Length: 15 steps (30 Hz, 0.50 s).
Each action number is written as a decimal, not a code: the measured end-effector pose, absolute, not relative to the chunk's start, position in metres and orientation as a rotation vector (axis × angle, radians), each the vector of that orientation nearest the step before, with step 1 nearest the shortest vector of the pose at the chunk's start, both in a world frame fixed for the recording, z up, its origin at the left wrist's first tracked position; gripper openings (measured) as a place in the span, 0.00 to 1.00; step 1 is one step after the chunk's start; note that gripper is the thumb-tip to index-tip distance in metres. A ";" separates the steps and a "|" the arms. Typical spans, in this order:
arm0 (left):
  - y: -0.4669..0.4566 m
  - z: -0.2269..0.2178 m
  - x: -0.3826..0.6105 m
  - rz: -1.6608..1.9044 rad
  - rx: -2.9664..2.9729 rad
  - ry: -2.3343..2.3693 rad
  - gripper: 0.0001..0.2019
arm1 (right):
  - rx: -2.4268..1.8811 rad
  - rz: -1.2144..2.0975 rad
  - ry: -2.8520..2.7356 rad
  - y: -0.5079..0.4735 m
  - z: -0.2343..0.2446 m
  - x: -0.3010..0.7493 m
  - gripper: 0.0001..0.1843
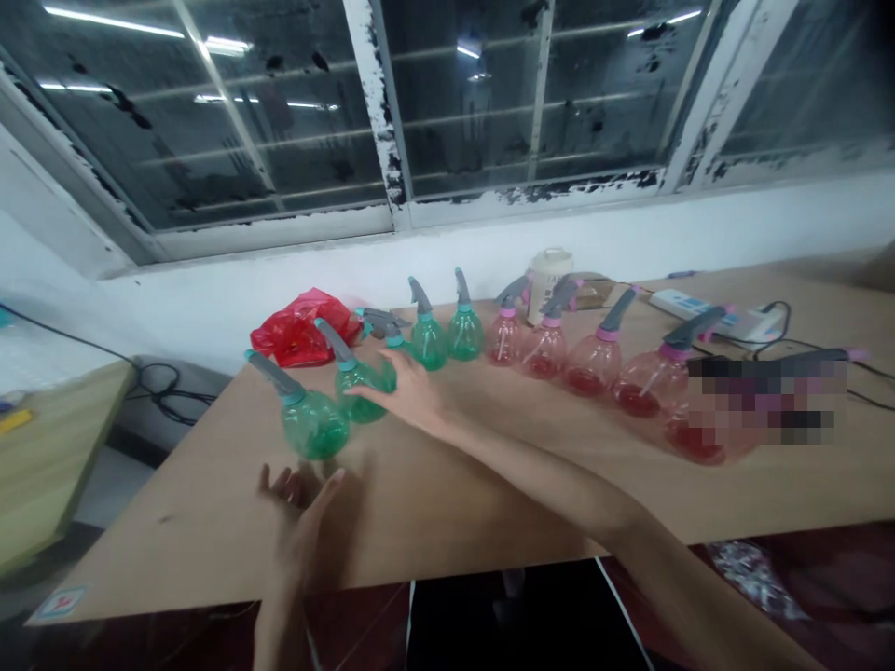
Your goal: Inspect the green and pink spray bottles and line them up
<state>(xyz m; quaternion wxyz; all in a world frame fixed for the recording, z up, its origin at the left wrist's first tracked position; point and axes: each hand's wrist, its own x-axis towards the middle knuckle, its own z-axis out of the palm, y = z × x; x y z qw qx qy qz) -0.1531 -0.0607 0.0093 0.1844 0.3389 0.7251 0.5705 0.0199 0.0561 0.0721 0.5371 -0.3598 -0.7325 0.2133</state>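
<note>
Guessing the green bottles and pink bottles are lined up on the desk by colour, right hand in among the greens (can't tell if it's gripping one), left hand loose and empty nearby.

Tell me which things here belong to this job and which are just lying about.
Likely in use:
green spray bottles, right hand at one
pink spray bottles

Likely just lying about:
red bag
white container
power strip

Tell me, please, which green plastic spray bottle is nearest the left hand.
The round, translucent green bottle at far left, beyond the left hand; other green bottles stand farther away.
</note>
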 end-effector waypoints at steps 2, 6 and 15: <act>-0.075 0.003 -0.141 1.604 0.919 2.013 0.47 | -0.835 0.539 -1.747 0.052 0.065 0.040 0.30; -0.099 -0.004 -0.105 1.690 0.983 1.909 0.35 | -0.984 0.546 -1.718 0.064 0.053 0.078 0.18; -0.119 -0.016 -0.038 1.521 1.283 1.830 0.23 | -1.128 0.511 -1.774 0.110 0.068 0.070 0.25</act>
